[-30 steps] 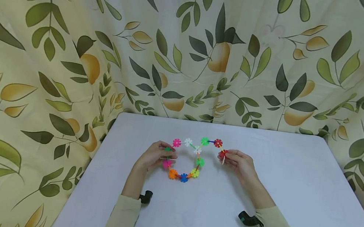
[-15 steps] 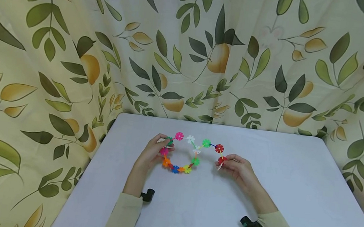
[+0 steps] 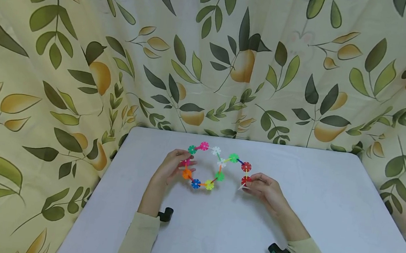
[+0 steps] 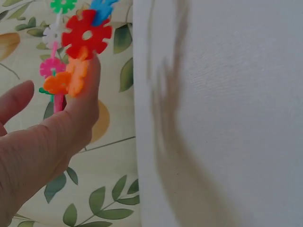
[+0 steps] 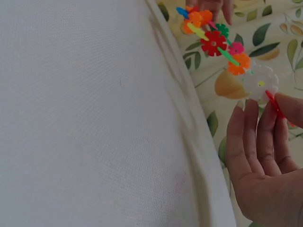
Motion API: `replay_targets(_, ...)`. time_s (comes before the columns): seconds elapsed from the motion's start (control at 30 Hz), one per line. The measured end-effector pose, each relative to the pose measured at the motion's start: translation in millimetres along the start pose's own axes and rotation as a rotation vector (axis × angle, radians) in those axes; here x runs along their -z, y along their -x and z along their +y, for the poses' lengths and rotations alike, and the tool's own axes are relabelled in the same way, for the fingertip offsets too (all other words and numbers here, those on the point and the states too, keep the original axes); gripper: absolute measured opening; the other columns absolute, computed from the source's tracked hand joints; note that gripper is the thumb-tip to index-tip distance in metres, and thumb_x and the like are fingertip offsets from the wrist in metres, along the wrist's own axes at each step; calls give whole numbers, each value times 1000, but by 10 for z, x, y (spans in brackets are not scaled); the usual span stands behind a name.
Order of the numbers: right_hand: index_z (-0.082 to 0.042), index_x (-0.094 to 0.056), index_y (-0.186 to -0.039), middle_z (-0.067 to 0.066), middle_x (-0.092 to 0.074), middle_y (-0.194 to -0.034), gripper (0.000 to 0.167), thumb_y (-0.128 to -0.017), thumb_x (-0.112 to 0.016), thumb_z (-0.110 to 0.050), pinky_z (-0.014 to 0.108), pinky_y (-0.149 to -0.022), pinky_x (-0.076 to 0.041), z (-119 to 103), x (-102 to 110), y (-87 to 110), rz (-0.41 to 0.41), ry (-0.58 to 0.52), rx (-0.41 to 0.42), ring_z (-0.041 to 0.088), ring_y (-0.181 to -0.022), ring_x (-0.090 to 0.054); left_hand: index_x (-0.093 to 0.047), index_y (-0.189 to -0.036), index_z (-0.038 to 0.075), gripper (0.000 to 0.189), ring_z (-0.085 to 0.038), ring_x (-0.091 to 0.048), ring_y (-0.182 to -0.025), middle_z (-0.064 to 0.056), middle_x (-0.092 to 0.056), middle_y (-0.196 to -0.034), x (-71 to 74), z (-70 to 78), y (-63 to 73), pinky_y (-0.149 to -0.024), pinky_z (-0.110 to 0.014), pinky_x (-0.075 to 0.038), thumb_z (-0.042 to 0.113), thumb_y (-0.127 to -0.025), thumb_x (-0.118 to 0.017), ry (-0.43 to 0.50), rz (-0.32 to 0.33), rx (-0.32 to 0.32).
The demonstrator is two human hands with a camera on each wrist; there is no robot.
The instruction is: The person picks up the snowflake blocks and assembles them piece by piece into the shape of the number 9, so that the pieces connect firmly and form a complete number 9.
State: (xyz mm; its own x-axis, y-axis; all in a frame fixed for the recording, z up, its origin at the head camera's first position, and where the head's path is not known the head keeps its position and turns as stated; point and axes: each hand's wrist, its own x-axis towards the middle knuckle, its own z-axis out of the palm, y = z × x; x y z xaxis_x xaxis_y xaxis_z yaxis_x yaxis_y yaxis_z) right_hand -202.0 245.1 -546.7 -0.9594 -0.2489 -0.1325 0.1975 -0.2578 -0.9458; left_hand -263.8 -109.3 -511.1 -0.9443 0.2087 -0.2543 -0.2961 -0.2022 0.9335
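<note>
A chain of colourful interlocking plastic flower discs [image 3: 220, 176] is held above the white table, joined into a ring on the left with a short tail on the right. My left hand [image 3: 173, 165] holds the ring's left side, around the dark green and pink discs. In the left wrist view, orange and red discs [image 4: 87, 35] lie against a finger, and the thumb stands apart from them. My right hand [image 3: 264, 190] pinches the red disc [image 5: 273, 104] at the tail's end between thumb and fingers. A white disc [image 5: 260, 82] is beside that red one.
The white tabletop [image 3: 206, 234] spreads below both hands. Behind it hangs a leaf-patterned curtain [image 3: 210, 61]. A black wrist-worn device shows at the left wrist [image 3: 165, 214], another at the right wrist [image 3: 281, 252].
The ring has turned clockwise and risen slightly, its dark green disc moving up over the left hand. My left hand has shifted up; the right hand has lowered slightly with the tail end.
</note>
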Motion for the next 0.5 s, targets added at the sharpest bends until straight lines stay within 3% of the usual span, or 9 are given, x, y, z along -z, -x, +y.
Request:
replay_targets(0.13, -1, -61, -105, 8, -76, -98, 11, -97, -67, 4, 45, -95, -58, -3, -11, 25, -10, 22, -13, 22, -95, -75, -48, -139, -7, 40, -44, -64, -124, -36, -50, -143, -7, 26, -29, -96, -41, -57, 8, -104, -61, -41, 13, -57)
replay_targets(0.3, -2, -57, -108, 6, -75, -97, 27, -90, -76, 4, 36, -92, -59, -26, -55, 40, 23, 41, -40, 20, -93, -76, -47, -141, -9, 44, -46, -62, -126, -36, -51, -138, -40, 50, -61, -97, -34, -56, -5, -100, -61, -5, -25, -137)
replay_targets(0.5, -9, -48, -139, 1, -71, -95, 58, -90, -75, 5, 25, -80, -59, -56, -78, 43, 56, 120, -57, 16, -88, -73, -47, -139, -8, 41, -48, -57, -131, -31, -55, -135, -95, 67, -121, -104, -41, -52, -7, -100, -60, 60, -65, -256)
